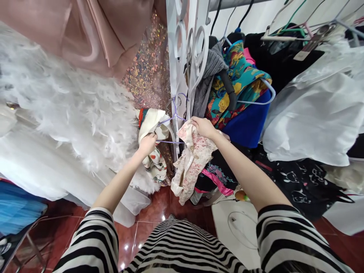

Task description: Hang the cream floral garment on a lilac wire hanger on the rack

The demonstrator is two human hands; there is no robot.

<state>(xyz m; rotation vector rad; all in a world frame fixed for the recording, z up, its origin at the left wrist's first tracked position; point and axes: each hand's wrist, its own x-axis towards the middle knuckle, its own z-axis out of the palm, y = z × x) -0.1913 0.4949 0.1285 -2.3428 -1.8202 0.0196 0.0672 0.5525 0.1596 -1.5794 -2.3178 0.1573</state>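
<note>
A thin purple hanger [175, 116] hangs near the middle, beside a white metal rack. My left hand [148, 144] is closed at its lower left corner, next to a cream garment with a colourful print [155, 163]. How much of that cloth is under my fingers I cannot tell. On the right, my right hand [202, 127] pinches the upper part of a pale garment with a pink floral print [193, 163]. This garment hangs down in folds from my fingers, and its upper edge lies against the hanger's right side.
White scrolled metalwork [196, 57] rises ahead. A white feathered garment [71, 106] and pink satin [93, 34] hang at the left. At the right hang a teal flowered garment [227, 87] and white satin [313, 110]. A white board-like object [236, 231] stands on red tiles [156, 208].
</note>
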